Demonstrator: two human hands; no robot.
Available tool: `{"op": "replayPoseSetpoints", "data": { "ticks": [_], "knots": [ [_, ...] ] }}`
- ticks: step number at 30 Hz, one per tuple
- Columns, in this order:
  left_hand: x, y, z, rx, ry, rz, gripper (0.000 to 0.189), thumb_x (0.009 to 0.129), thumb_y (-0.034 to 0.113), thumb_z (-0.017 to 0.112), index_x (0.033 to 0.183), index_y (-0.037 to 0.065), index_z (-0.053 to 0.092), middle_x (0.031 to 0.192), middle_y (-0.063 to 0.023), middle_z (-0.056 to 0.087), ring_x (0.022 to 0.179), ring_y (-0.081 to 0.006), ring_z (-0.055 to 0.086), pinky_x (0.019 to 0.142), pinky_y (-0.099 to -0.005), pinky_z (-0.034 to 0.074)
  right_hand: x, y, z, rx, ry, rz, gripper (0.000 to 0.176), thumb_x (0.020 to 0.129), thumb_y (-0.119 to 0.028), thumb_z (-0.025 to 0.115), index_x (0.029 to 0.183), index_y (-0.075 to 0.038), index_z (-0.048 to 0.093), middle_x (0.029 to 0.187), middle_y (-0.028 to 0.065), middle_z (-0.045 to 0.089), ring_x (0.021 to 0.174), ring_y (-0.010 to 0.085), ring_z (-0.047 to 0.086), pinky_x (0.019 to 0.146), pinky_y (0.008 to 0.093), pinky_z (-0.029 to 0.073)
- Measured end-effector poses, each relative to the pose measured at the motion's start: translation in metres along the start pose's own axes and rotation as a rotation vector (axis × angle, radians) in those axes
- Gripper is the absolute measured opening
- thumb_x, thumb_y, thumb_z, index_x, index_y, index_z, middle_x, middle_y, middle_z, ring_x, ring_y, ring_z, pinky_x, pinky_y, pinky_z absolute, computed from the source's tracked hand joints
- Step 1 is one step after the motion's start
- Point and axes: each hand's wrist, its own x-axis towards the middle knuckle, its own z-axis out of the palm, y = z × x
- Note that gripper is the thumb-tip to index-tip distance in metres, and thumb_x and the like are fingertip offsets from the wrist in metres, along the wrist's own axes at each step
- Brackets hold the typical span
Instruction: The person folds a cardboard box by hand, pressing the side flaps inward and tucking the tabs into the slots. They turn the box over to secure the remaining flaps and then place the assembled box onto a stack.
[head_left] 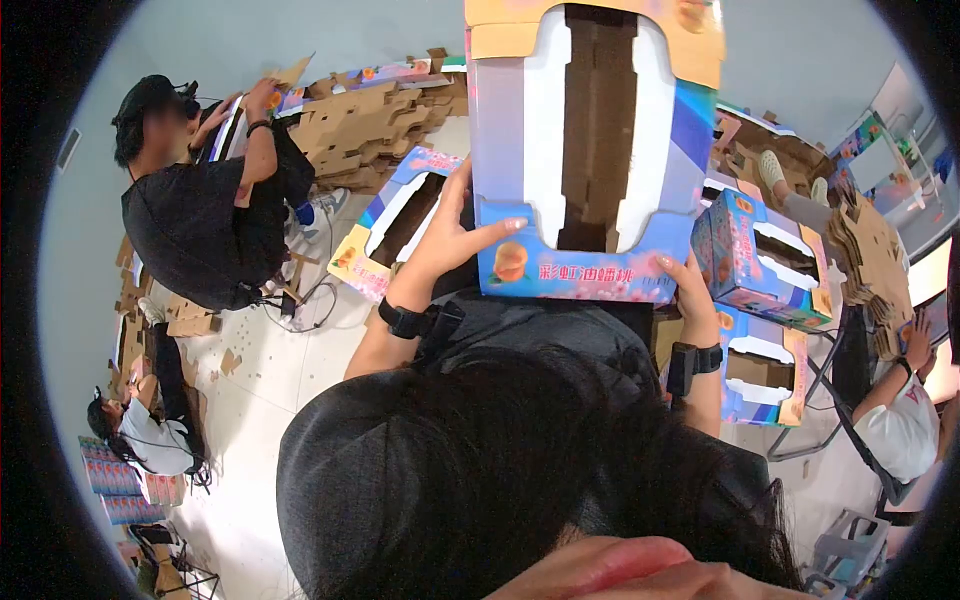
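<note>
Firmly, left hand (452, 240) and right hand (692, 295) hold a blue printed cardboard box (590, 275) by its bottom corners. Each grip pinches cardboard.

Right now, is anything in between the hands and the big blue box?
Nothing visible is. The left hand grips the blue box at its lower left edge, and the right hand holds its lower right corner.
</note>
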Motion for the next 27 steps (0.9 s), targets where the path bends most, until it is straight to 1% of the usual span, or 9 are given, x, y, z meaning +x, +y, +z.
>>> {"op": "replayPoseSetpoints", "data": {
  "ticks": [3, 6, 9, 12, 13, 16, 18, 21, 27],
  "knots": [
    [0.0, -0.009, 0.0, 0.138, 0.147, 0.033, 0.097, 0.076, 0.03, 0.083, 0.149, -0.003, 0.028, 0.145, -0.0219, 0.04, 0.136, -0.0285, 0.039, 0.113, -0.0403, 0.03, 0.009, -0.005, 0.009, 0.015, 0.02, 0.045, 0.069, 0.082, -0.024, 0.074, 0.139, -0.001, 0.043, 0.123, 0.0092, 0.058, 0.111, 0.0186, 0.056, 0.097, 0.0314, 0.044],
    [-0.002, -0.006, 0.001, 0.152, 0.139, 0.043, 0.093, 0.08, 0.033, 0.079, 0.148, -0.005, 0.029, 0.144, -0.0237, 0.041, 0.135, -0.0287, 0.042, 0.112, -0.0397, 0.031, 0.012, -0.006, 0.013, 0.029, 0.054, 0.059, 0.067, 0.082, -0.028, 0.073, 0.137, -0.001, 0.045, 0.122, 0.0096, 0.058, 0.11, 0.0184, 0.057, 0.096, 0.0309, 0.044],
    [0.0, -0.031, -0.004, 0.037, -0.057, 0.003, 0.086, 0.085, 0.035, 0.074, 0.147, -0.005, 0.031, 0.142, -0.0243, 0.045, 0.133, -0.0287, 0.044, 0.111, -0.0386, 0.033, 0.011, -0.004, 0.016, 0.073, 0.113, 0.095, 0.066, 0.082, -0.031, 0.073, 0.135, -0.001, 0.046, 0.119, 0.0091, 0.059, 0.109, 0.0178, 0.058, 0.095, 0.0307, 0.045],
    [-0.004, 0.004, 0.0, 0.007, -0.125, -0.027, 0.08, 0.089, 0.037, 0.07, 0.146, -0.005, 0.034, 0.137, -0.0234, 0.051, 0.13, -0.0269, 0.047, 0.11, -0.0376, 0.033, 0.013, -0.004, 0.016, 0.11, 0.129, 0.132, 0.063, 0.082, -0.032, 0.073, 0.132, -0.002, 0.049, 0.116, 0.0082, 0.06, 0.107, 0.0171, 0.059, 0.093, 0.0306, 0.046],
    [-0.004, -0.001, 0.002, 0.051, -0.079, -0.002, 0.075, 0.09, 0.037, 0.068, 0.146, -0.003, 0.037, 0.133, -0.0213, 0.054, 0.128, -0.0246, 0.048, 0.109, -0.0367, 0.034, 0.014, -0.003, 0.016, 0.115, 0.142, 0.137, 0.063, 0.082, -0.032, 0.073, 0.131, -0.002, 0.049, 0.116, 0.0082, 0.06, 0.106, 0.0172, 0.059, 0.093, 0.0306, 0.046],
    [0.001, -0.026, 0.002, 0.122, -0.016, 0.0, 0.074, 0.09, 0.039, 0.067, 0.145, -0.003, 0.039, 0.133, -0.021, 0.054, 0.127, -0.0241, 0.049, 0.109, -0.0366, 0.034, 0.018, -0.001, 0.016, 0.14, 0.164, 0.158, 0.06, 0.082, -0.032, 0.073, 0.128, -0.002, 0.051, 0.114, 0.0083, 0.06, 0.104, 0.0173, 0.059, 0.092, 0.0304, 0.046],
    [0.002, -0.032, 0.004, 0.015, -0.018, -0.019, 0.073, 0.091, 0.039, 0.066, 0.144, -0.003, 0.04, 0.136, -0.0218, 0.052, 0.128, -0.0257, 0.048, 0.11, -0.0372, 0.033, 0.02, -0.001, 0.014, 0.167, 0.155, 0.187, 0.058, 0.081, -0.032, 0.073, 0.126, -0.002, 0.052, 0.113, 0.0084, 0.061, 0.103, 0.0173, 0.06, 0.092, 0.0302, 0.046],
    [0.003, -0.041, 0.006, -0.011, -0.024, -0.037, 0.07, 0.092, 0.038, 0.064, 0.144, -0.003, 0.041, 0.139, -0.0222, 0.049, 0.132, -0.0282, 0.046, 0.111, -0.0384, 0.032, 0.018, -0.002, 0.016, 0.185, 0.182, 0.173, 0.065, 0.081, -0.031, 0.073, 0.131, 0.0, 0.047, 0.118, 0.0104, 0.058, 0.107, 0.0193, 0.058, 0.094, 0.0321, 0.046],
    [0.002, -0.04, 0.002, 0.144, -0.071, 0.025, 0.066, 0.093, 0.037, 0.063, 0.145, 0.001, 0.042, 0.149, -0.0213, 0.038, 0.14, -0.0307, 0.036, 0.115, -0.0394, 0.027, 0.009, -0.008, 0.033, 0.144, 0.321, -0.023, 0.08, 0.081, -0.03, 0.072, 0.144, -0.001, 0.03, 0.129, 0.0145, 0.049, 0.119, 0.0246, 0.051, 0.099, 0.036, 0.043]
  ]
}}
